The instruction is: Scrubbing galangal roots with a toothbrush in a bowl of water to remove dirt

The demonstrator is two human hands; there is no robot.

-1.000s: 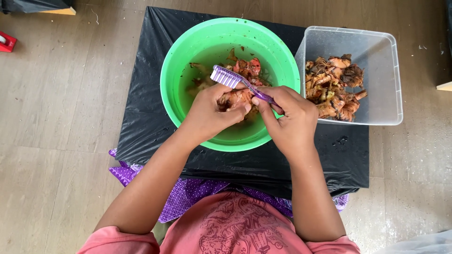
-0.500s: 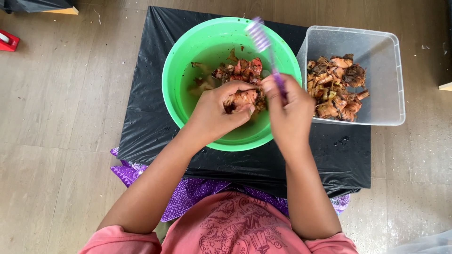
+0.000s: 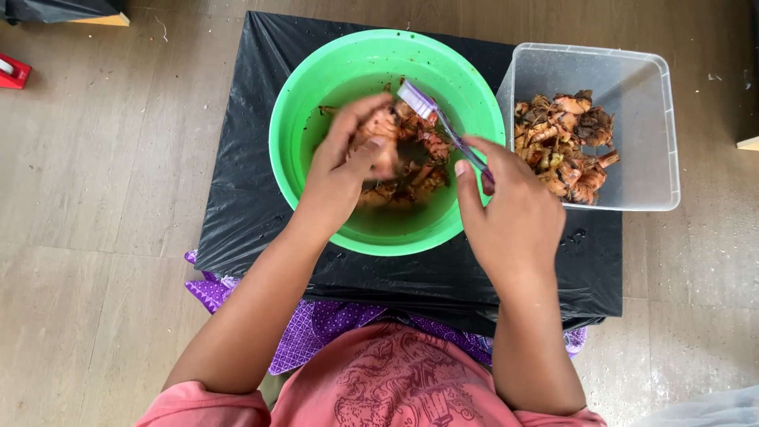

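Note:
A green plastic bowl (image 3: 316, 103) sits on a black-covered low table and holds water with several brownish-orange root pieces (image 3: 419, 170). My left hand (image 3: 344, 178) is over the bowl, gripping one root piece (image 3: 378, 126). In my right hand (image 3: 510, 209) is a purple toothbrush (image 3: 431, 115), whose white bristle head rests against the held piece.
A clear plastic tub (image 3: 640, 126) with several more root pieces (image 3: 565, 146) stands right of the bowl. Black plastic sheet (image 3: 245, 190) covers the table. Wooden floor lies all around; a red object (image 3: 14, 71) lies at far left.
My left hand lifted a root piece higher in the bowl. The toothbrush swung from pointing upward to lying angled against that piece.

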